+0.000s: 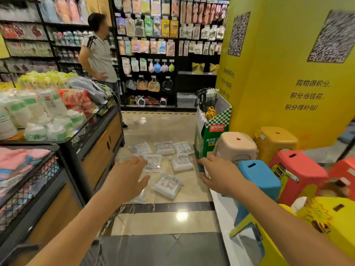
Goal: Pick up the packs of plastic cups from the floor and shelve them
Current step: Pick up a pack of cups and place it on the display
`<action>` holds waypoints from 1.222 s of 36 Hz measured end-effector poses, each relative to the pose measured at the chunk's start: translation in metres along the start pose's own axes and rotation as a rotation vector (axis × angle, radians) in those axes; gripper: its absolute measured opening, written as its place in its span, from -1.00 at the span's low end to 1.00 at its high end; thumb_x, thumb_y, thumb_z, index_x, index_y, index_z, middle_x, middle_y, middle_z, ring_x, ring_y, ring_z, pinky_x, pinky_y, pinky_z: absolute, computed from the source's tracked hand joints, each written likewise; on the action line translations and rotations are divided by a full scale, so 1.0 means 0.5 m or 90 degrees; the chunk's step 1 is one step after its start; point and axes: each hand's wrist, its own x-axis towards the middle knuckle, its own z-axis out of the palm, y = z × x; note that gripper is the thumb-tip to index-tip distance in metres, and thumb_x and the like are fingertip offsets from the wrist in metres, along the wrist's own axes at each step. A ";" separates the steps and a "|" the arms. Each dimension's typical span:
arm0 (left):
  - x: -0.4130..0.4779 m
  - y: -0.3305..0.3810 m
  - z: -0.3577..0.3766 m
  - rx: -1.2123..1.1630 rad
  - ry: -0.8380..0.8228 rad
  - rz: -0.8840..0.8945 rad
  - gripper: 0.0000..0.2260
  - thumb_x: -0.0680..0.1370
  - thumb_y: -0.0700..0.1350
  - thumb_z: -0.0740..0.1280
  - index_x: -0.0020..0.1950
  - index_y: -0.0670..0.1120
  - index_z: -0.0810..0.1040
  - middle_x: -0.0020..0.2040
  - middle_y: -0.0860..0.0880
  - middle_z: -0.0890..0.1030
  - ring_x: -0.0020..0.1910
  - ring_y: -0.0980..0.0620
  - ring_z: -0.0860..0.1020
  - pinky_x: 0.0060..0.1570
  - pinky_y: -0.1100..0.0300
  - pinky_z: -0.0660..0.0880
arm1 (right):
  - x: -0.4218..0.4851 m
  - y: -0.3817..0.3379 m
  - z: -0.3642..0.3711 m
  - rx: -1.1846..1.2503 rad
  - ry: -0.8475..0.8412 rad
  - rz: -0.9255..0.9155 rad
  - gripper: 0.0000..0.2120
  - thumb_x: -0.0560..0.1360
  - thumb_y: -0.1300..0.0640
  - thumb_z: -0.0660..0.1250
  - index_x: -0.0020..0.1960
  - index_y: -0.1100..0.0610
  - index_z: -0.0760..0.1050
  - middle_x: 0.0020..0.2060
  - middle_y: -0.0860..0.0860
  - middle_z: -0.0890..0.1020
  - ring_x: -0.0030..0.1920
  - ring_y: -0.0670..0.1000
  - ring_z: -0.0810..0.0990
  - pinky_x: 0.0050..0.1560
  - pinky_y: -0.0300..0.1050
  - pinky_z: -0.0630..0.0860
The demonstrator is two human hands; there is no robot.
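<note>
The packs of plastic cups (165, 164) lie on the shiny tiled floor (163, 219) just above the middle of the view, in a loose group: three in a row at the far side, two in front of them, and one tilted pack (167, 186) nearest to the person. Both bare arms reach forward over the floor. The left hand (126, 179), at about 8 o'clock from the group, has its fingers spread apart and straight, holds nothing, and covers part of two more packs. The right hand (219, 175), at about 4 o'clock from the group, is also spread and holds nothing; its fingertips are in front of the lower corner of a green checkered carton (213, 131), but I cannot tell if they touch it. At 9 o'clock stands a counter (92, 127) with a black mesh edge, loaded with wrapped white disposable ware. At 3 o'clock are plastic stools: a beige stool (236, 144), a blue stool (259, 177), a red stool (297, 167) and a yellow stool (276, 139), beside a yellow pillar (288, 77). At 11 o'clock another person (99, 54) stands facing the hanging goods.
</note>
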 end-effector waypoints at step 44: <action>0.938 -0.339 0.380 -0.334 -0.208 -0.134 -0.61 0.59 0.11 0.26 0.42 0.17 0.35 0.23 0.07 0.52 0.19 0.10 0.50 0.20 0.05 0.49 | 0.962 0.293 0.426 0.421 -0.182 0.180 -0.51 0.57 -0.11 0.28 0.45 0.00 0.33 0.24 0.00 0.54 -0.01 -0.09 0.47 -0.02 -0.13 0.39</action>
